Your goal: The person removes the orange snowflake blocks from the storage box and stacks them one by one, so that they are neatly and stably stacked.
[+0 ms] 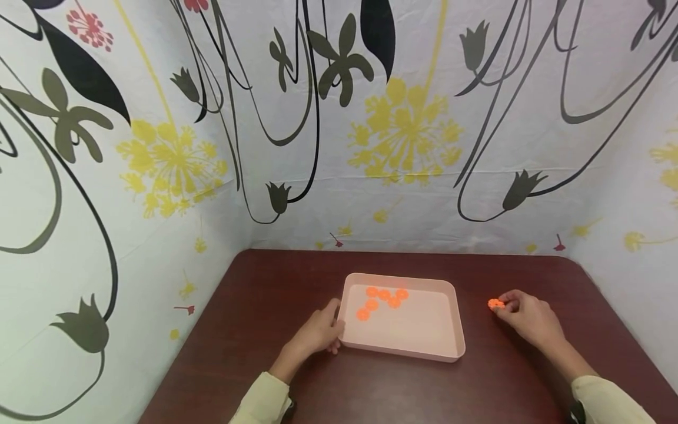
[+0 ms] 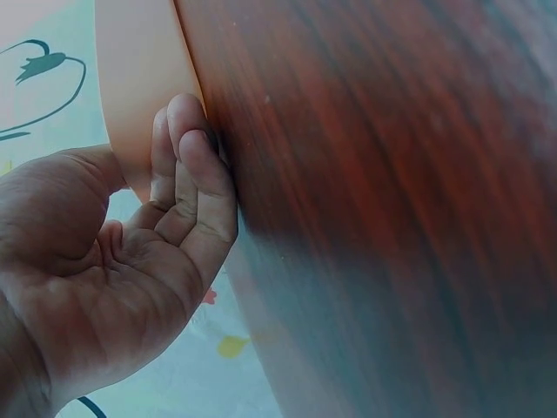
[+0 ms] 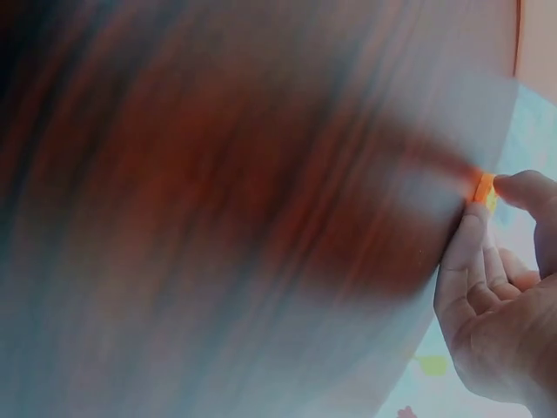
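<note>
A shallow peach-coloured tray (image 1: 418,330) lies on the table, with several small round orange pieces (image 1: 394,302) grouped in its far left part. At the tray's left edge, my left hand (image 1: 318,331) grips the wall. The left wrist view shows the thumb on one side of the tray wall (image 2: 144,70) and the fingers of the left hand (image 2: 113,261) on the other. Off to the right of the tray, my right hand (image 1: 532,318) pinches an orange piece with a bumpy rim (image 1: 495,303) between thumb and fingers, close to the tabletop; the right wrist view shows this piece (image 3: 485,188) edge-on.
The dark reddish-brown table (image 1: 365,388) has rounded far corners. White cloth (image 1: 328,206) printed with flowers and leaves hangs behind it and along both sides.
</note>
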The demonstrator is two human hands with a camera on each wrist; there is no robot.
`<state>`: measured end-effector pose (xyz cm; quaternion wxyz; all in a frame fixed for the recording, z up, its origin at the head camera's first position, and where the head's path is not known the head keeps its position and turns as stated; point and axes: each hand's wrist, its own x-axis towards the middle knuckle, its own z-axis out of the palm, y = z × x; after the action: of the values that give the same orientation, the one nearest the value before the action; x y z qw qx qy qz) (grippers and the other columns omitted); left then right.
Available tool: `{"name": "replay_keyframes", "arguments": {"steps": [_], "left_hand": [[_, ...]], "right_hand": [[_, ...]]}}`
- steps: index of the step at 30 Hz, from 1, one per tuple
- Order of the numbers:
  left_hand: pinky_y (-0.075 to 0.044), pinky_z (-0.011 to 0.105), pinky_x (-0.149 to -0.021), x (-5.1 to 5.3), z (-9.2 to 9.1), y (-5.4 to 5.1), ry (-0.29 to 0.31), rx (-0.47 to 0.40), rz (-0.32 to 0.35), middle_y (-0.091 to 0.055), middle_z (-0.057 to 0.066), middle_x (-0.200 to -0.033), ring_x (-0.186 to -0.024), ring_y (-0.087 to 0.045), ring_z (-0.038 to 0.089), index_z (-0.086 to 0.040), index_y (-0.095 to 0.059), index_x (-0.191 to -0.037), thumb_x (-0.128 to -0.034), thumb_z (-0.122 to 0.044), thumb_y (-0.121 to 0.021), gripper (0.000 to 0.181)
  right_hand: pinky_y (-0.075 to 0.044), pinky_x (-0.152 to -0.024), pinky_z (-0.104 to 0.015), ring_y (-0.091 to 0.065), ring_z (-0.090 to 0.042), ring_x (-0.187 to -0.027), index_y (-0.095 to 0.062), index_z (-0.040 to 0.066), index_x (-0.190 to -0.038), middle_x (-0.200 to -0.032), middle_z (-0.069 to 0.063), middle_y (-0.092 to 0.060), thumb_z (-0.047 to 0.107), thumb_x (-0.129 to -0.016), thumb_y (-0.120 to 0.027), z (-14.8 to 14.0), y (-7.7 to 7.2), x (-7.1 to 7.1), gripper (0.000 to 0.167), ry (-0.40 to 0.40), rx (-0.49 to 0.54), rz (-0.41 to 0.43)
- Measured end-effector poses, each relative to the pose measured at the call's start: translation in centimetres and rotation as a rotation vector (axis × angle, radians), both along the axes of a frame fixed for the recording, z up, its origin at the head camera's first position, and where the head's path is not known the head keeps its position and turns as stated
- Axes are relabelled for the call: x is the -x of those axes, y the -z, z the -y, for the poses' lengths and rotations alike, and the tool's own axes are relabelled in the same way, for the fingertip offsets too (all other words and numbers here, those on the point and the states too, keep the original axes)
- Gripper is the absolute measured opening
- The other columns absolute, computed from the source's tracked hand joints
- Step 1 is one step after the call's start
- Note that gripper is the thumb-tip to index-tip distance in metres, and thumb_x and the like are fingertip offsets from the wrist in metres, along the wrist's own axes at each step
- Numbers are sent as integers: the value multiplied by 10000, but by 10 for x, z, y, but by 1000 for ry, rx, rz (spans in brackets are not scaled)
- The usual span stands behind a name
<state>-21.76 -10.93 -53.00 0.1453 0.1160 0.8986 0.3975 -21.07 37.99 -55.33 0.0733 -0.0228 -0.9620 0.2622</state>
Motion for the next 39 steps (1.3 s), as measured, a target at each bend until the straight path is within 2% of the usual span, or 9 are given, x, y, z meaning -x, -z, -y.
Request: {"name": "replay_keyframes", "arguments": {"steps": [6,17,24,32,36,39], "left_hand": [[-545,328,-469,0,0,0,0,1,7,-671,29,-643,-492,-665,191,-80,-479,-1419,-1057,-138,-555,374],[-541,319,-484,0,0,-2,0,1,17,-671,35,-649,-505,-666,193,-86,-469,-1435,-1056,-147,-553,394],[-549,324,-471,3,1,-1,0,9,10,-675,35,-638,-493,-667,192,-86,-468,-1436,-1042,-131,-550,405],[-548,320,-463,3,1,0,4,13,14,-670,34,-627,-486,-663,185,-89,-480,-1405,-1039,-125,-550,375],[-547,322,-461,2,1,0,4,5,16,-671,39,-627,-486,-663,189,-87,-484,-1401,-1040,-124,-550,369],[-544,313,-468,1,1,0,2,12,17,-674,29,-629,-492,-664,179,-98,-486,-1399,-1042,-133,-541,362]], "right_hand": [[-383,-567,-282,-537,-137,-650,-690,15,-1097,-801,3,-691,294,-890,-796,0,3,-1,363,4,-16,-35],[-378,-595,-286,-527,-125,-667,-663,-5,-1171,-818,-2,-686,346,-915,-795,1,-2,0,454,1,-14,-7],[-372,-603,-278,-476,-85,-661,-638,-21,-1231,-824,-28,-623,336,-947,-787,15,-7,1,479,25,9,-124],[-421,-588,-208,-518,52,-688,-594,44,-1353,-905,-34,-665,251,-973,-755,50,-23,-1,461,19,168,-254],[-436,-576,-184,-542,13,-713,-589,96,-1372,-939,9,-637,188,-982,-736,73,-30,-3,426,3,315,-286],[-450,-500,-224,-541,-23,-656,-574,70,-1347,-928,56,-609,122,-982,-729,90,-35,-4,400,-33,509,-264]]}}
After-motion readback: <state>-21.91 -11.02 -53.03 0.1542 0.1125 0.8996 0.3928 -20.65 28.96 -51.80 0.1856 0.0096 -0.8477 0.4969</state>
